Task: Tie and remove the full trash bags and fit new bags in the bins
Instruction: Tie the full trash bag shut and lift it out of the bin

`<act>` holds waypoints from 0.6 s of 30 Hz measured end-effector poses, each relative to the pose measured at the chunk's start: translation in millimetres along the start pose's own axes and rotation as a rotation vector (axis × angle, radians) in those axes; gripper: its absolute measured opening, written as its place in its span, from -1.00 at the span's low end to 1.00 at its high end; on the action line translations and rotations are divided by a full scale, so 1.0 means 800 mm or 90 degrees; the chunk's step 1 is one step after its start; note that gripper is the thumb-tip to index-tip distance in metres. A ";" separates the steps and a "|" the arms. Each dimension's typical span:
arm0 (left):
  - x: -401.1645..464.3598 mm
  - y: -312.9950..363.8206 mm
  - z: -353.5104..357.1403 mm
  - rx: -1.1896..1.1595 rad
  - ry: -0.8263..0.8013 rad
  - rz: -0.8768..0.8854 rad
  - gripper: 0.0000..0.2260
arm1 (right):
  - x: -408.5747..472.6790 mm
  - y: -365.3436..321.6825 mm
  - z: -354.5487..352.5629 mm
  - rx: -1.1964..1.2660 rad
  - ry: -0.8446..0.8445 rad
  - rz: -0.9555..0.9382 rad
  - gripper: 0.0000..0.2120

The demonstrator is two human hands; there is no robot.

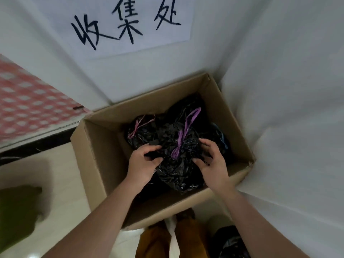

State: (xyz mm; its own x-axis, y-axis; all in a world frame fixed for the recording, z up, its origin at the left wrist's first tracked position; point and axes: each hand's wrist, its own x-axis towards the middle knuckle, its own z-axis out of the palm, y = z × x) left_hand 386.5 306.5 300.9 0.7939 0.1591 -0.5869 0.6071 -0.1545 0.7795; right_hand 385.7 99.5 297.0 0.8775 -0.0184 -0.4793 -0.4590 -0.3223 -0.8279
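Observation:
An open cardboard box (104, 151) stands on the floor against the white wall. Inside lie tied black trash bags. The nearest black bag (178, 170) is knotted with a purple drawstring (183, 136). My left hand (143, 162) grips its left side with curled fingers. My right hand (212, 159) grips its right side. Behind it, at the left, sits another black bag (141, 135) tied with a pink string. More black plastic fills the back of the box.
A paper sign (128, 23) with handwritten characters hangs on the wall above the box. White sheeting (288, 108) covers the right side. A red checked cloth (31, 105) is at the left. Another black bag (230, 243) lies on the floor at the bottom right.

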 end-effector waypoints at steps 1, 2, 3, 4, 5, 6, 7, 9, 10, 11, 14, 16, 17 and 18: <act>0.017 -0.014 0.006 -0.001 0.009 -0.005 -0.71 | 0.019 0.015 0.003 -0.002 -0.017 -0.001 -0.48; 0.033 -0.027 0.014 -0.001 0.016 -0.011 -0.71 | 0.036 0.030 0.006 -0.007 -0.030 0.000 -0.48; 0.050 -0.041 0.022 -0.002 0.022 -0.014 -0.71 | 0.052 0.045 0.008 -0.014 -0.036 0.001 -0.48; 0.065 -0.054 0.029 -0.001 0.025 -0.013 -0.71 | 0.067 0.060 0.011 -0.024 -0.041 -0.001 -0.48; 0.080 -0.068 0.036 0.002 0.025 -0.014 -0.70 | 0.081 0.075 0.014 -0.036 -0.047 -0.001 -0.47; 0.093 -0.082 0.043 0.009 0.016 -0.020 -0.68 | 0.095 0.090 0.017 -0.051 -0.055 0.006 -0.46; 0.106 -0.096 0.049 0.014 -0.002 -0.032 -0.67 | 0.107 0.102 0.020 -0.067 -0.062 0.018 -0.45; 0.128 -0.120 0.059 0.024 -0.048 -0.079 -0.62 | 0.125 0.123 0.026 -0.089 -0.088 0.054 -0.40; 0.137 -0.129 0.062 0.029 -0.064 -0.103 -0.60 | 0.131 0.130 0.028 -0.100 -0.104 0.066 -0.39; 0.145 -0.135 0.063 0.032 -0.076 -0.125 -0.58 | 0.136 0.135 0.030 -0.112 -0.117 0.073 -0.38; 0.159 -0.143 0.061 0.047 -0.092 -0.153 -0.56 | 0.145 0.137 0.031 -0.134 -0.135 0.083 -0.36; 0.158 -0.142 0.057 0.083 -0.096 -0.141 -0.53 | 0.146 0.130 0.029 -0.154 -0.145 0.086 -0.33; 0.155 -0.140 0.054 0.104 -0.098 -0.134 -0.50 | 0.145 0.125 0.027 -0.174 -0.152 0.087 -0.31; 0.150 -0.136 0.049 0.126 -0.101 -0.129 -0.48 | 0.144 0.120 0.025 -0.202 -0.161 0.085 -0.29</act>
State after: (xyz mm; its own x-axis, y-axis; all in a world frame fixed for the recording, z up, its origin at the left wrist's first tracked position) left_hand 416.7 303.9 137.0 0.6424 0.0535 -0.7645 0.7352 -0.3246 0.5950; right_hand 440.0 85.7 156.7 0.7333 0.1398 -0.6653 -0.4665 -0.6084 -0.6421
